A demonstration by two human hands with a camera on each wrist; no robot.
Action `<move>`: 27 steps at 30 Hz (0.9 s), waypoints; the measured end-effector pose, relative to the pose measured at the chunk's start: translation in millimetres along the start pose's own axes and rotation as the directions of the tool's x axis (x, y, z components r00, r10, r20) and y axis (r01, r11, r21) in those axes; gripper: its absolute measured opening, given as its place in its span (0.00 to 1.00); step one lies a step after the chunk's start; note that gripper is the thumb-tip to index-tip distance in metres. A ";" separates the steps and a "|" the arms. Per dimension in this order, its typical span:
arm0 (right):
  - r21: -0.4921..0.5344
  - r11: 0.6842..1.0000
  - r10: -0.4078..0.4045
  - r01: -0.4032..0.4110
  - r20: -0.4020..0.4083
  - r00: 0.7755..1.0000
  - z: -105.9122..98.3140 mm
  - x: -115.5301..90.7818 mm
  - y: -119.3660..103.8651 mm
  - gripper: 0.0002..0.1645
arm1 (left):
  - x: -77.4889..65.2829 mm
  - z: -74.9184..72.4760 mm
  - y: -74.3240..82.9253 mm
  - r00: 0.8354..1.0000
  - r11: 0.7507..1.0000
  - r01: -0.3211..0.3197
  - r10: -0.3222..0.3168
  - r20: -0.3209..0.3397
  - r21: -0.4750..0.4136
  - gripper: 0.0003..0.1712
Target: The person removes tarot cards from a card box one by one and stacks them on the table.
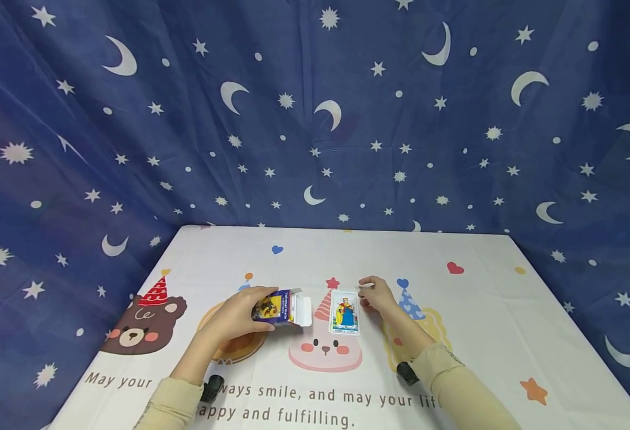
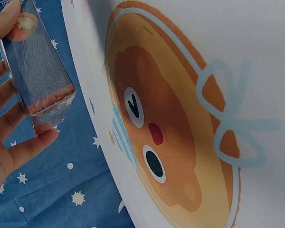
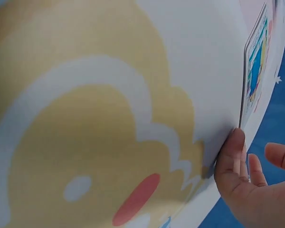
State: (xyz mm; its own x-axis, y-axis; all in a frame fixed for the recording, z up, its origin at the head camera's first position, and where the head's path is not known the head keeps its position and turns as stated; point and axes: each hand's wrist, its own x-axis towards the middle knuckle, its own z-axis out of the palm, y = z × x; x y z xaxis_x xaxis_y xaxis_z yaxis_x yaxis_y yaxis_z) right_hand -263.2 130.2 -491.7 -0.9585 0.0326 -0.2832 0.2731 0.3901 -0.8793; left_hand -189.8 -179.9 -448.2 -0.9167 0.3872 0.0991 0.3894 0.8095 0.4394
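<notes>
My left hand (image 1: 242,313) grips a small purple card box (image 1: 274,307), its open flap pointing right. In the left wrist view the thumb lies on one face of the box (image 2: 40,61) and the fingers stretch along the opposite side; clear plastic film shows at its end. A tarot card (image 1: 344,313) with a robed, crowned figure lies face up on the tablecloth, right of the box. My right hand (image 1: 377,295) rests just right of the card, a fingertip right at its edge in the right wrist view, with the thumb (image 3: 280,156) held apart.
The white tablecloth (image 1: 481,310) bears printed cartoon animals, hearts and lettering. Behind the table hangs a blue curtain (image 1: 272,119) with moons and stars. A black wrist device (image 1: 212,388) sits by the left sleeve, another (image 1: 407,373) by the right one.
</notes>
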 end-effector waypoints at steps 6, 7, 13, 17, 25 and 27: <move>-0.153 0.970 -0.188 0.187 0.005 0.982 6.8 -11.3 -8.6 0.17 | 0.0 -0.3 -0.5 1.000 1.000 -0.005 0.005 -0.004 0.006 0.44; -0.181 0.956 -0.229 0.229 0.024 0.973 8.9 -12.7 -10.0 0.16 | -0.1 -0.3 -0.6 1.000 1.000 -0.005 0.005 -0.003 0.007 0.44; -0.197 0.887 -0.365 0.418 0.257 0.895 20.2 -17.6 -17.1 0.09 | 0.5 -0.3 -0.4 1.000 1.000 -0.005 0.005 -0.001 0.001 0.44; -0.108 0.845 -0.423 0.523 0.462 0.780 25.4 -12.4 -10.1 0.08 | 0.5 -1.2 0.5 1.000 1.000 -0.005 0.005 -0.001 0.003 0.44; -0.214 0.803 -0.351 0.556 0.585 0.732 29.4 -29.6 -22.8 0.10 | 0.0 -2.2 0.4 1.000 1.000 -0.007 0.007 0.001 0.005 0.44; -0.232 0.798 -0.340 0.556 0.588 0.734 30.5 -30.3 -22.1 0.10 | 0.0 -2.0 0.1 1.000 1.000 -0.009 0.009 0.000 0.006 0.44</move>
State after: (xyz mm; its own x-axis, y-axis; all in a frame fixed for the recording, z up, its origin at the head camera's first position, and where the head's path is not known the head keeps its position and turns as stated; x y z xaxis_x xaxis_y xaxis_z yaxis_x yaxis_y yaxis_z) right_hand -237.7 92.5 -475.4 -0.7483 -0.6497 -0.1340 -0.3338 0.5434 -0.7703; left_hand -189.9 -180.7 -446.4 -0.9130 0.3946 0.1031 0.3984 0.8087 0.4328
